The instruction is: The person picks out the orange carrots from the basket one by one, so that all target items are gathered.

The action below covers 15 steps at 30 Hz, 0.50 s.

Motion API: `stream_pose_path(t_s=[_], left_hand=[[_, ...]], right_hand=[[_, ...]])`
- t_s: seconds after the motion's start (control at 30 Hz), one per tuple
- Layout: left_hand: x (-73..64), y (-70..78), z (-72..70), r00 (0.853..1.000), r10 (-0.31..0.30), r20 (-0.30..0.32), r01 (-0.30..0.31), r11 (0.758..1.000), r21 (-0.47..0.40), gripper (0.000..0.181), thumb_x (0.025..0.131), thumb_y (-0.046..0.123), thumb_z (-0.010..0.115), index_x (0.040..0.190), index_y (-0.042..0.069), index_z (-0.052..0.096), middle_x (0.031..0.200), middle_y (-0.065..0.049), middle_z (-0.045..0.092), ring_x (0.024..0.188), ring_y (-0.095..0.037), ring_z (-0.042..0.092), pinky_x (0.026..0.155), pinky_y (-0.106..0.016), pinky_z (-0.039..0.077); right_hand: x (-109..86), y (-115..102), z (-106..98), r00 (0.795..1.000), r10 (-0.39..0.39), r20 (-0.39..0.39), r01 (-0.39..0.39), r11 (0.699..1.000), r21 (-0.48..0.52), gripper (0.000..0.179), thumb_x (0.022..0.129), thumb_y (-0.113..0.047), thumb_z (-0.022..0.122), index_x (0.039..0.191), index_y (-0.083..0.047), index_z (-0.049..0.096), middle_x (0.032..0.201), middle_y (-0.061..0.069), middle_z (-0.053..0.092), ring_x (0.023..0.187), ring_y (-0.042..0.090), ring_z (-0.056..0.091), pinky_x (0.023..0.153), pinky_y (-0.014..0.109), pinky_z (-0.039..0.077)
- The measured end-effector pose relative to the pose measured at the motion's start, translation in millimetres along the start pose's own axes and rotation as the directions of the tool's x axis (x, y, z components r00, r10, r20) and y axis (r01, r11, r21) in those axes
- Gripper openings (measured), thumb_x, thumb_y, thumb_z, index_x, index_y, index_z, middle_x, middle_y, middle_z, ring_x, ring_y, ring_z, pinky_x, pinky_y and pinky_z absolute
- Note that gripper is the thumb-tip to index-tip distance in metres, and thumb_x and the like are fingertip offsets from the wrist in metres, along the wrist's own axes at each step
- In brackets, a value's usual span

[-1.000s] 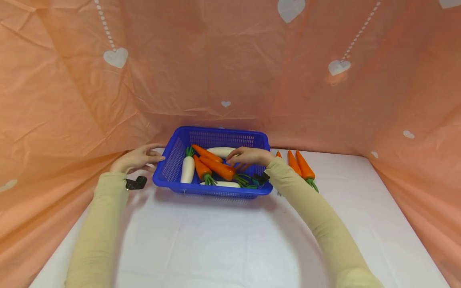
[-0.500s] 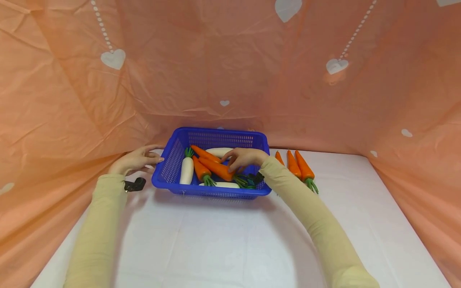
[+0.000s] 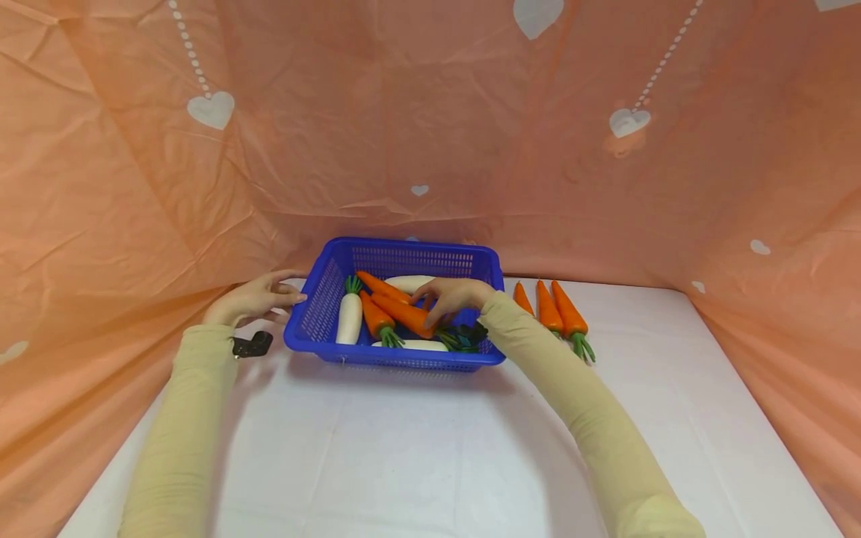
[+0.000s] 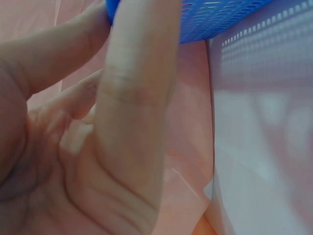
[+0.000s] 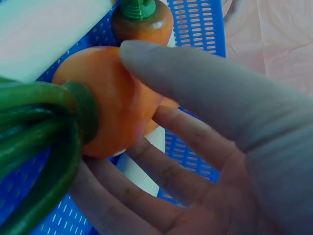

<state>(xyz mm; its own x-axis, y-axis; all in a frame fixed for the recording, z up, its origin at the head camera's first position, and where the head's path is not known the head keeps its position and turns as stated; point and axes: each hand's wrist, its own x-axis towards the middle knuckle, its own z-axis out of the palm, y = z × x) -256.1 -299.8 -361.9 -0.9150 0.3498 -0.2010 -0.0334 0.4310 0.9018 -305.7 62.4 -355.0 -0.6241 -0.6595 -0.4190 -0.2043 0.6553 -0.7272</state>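
In the head view, my right hand [image 3: 457,295] reaches into a blue plastic basket [image 3: 403,357] and grips the thick end of a large carrot [image 3: 406,314]. The right wrist view shows the thumb on top of this carrot [image 5: 110,117] and the fingers curled beneath, near its green stalks [image 5: 39,117]. Two more carrots lie beside it, one behind [image 3: 380,284] and one in front [image 3: 375,317]. White radishes lie at the left [image 3: 350,317], back [image 3: 408,283] and front [image 3: 417,345]. My left hand [image 3: 255,297] touches the basket's left rim with fairly straight fingers.
Right of the basket, three carrots lie on the white table: one small [image 3: 522,297], one in the middle [image 3: 548,308] and one at the right [image 3: 569,310]. An orange cloth [image 3: 538,149] with white hearts hangs behind and at the sides.
My right hand has shifted slightly left and down, from above the carrots to a grip on the large carrot's thick end. The left hand stays at the rim.
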Motion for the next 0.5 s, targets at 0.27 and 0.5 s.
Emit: stream_pose_path(t_s=[0.27, 0.5], left_hand=[[-0.1, 0.0, -0.8, 1.000, 0.002, 0.008, -0.002, 1.000, -0.005, 0.063, 0.099, 0.011, 0.054, 0.149, -0.002, 0.018, 0.107, -0.016, 0.059, 0.090, -0.028, 0.064, 0.078, -0.042, 0.055], [1.1, 1.1, -0.4, 1.000, -0.013, 0.007, 0.014, 1.000, -0.022, 0.066, 0.097, 0.011, 0.056, 0.149, -0.002, 0.017, 0.097, -0.009, 0.062, 0.084, -0.023, 0.064, 0.073, -0.039, 0.056]], right_hand=[[0.6, -1.5, -0.2, 1.000, -0.010, -0.004, 0.010, 1.000, 0.002, 0.067, 0.083, -0.004, 0.074, 0.142, -0.009, 0.044, 0.124, 0.017, 0.052, 0.101, 0.025, 0.060, 0.079, 0.034, 0.054], [-4.0, 1.5, -5.8, 0.998, -0.069, 0.006, 0.069, 0.997, -0.039, 0.061, 0.082, -0.004, 0.073, 0.139, -0.009, 0.051, 0.125, 0.017, 0.054, 0.103, 0.024, 0.058, 0.081, 0.033, 0.054]])
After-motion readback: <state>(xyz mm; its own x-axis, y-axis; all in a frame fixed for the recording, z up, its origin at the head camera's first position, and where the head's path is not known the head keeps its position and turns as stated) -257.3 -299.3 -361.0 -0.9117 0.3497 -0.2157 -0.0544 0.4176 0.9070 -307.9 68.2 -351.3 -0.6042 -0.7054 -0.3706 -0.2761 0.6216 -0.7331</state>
